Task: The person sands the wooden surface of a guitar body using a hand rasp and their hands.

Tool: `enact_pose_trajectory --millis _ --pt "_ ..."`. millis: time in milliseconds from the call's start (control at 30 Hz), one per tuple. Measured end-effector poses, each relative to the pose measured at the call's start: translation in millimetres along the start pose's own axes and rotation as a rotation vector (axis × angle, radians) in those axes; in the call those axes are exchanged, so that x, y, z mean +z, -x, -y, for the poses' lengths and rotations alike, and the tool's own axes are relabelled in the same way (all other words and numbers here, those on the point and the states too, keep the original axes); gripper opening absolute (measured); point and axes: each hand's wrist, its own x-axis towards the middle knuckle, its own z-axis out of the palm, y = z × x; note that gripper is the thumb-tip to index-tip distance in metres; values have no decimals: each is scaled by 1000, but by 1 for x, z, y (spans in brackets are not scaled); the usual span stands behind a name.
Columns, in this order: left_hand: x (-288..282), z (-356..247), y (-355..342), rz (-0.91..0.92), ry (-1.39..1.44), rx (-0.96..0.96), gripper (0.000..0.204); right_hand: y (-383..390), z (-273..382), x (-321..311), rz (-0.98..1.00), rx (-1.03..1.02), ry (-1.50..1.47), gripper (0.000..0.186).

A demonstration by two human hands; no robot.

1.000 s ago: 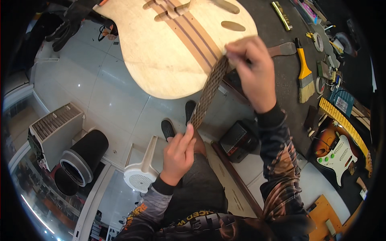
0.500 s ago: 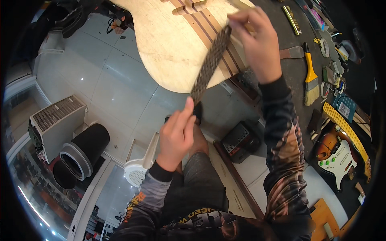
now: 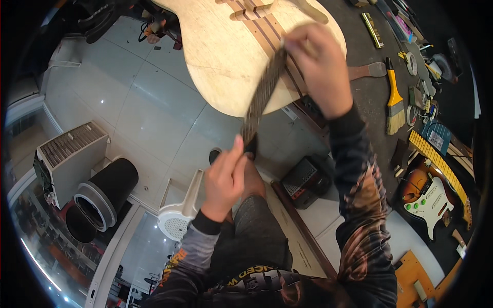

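Note:
A long dark rasp [image 3: 264, 92] slants across the lower edge of a pale wooden guitar body [image 3: 221, 72], which has darker stripes down its middle. My right hand [image 3: 321, 69] grips the rasp's upper end above the striped wood, with thumb and fingers closed and slightly blurred. At the lower end, my left hand [image 3: 224, 179] pinches the tip, clear of the body's edge and above the floor. Motion blurs the rasp, so its teeth are hard to make out. Whether it touches the edge I cannot tell.
On the dark bench at right lie a yellow-handled brush [image 3: 395, 102], a wood-handled flat tool [image 3: 367, 71] and a sunburst electric guitar [image 3: 431, 197]. A black amplifier-like box [image 3: 305, 182], a white stool [image 3: 177, 220] and a black bin [image 3: 110, 190] stand below bench level.
My right hand and the rasp's upper end have moved down and to the left. The guitar body sits slightly farther right in view. My left hand has dropped a little, still at the tip.

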Motion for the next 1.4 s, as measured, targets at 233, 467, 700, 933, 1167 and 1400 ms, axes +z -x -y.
enact_pose_trajectory --millis 233,467,700,933,1167,1400 --pt "-1 -1 3 -10 -10 -10 53 -1 6 5 22 -81 220 7" --pt "-18 19 58 17 -71 -47 51 37 33 26 99 -19 111 4" --pt "-27 -4 -27 -31 44 -118 54 -31 10 32 -45 -193 241 7" --pt "-35 26 50 -2 -37 -58 55 27 40 40 96 -85 200 8" --pt "-34 16 -12 -97 37 -79 55 -25 27 45 50 -83 135 7" --pt "-39 19 -7 -72 2 -65 51 -32 22 48 56 -146 157 9"
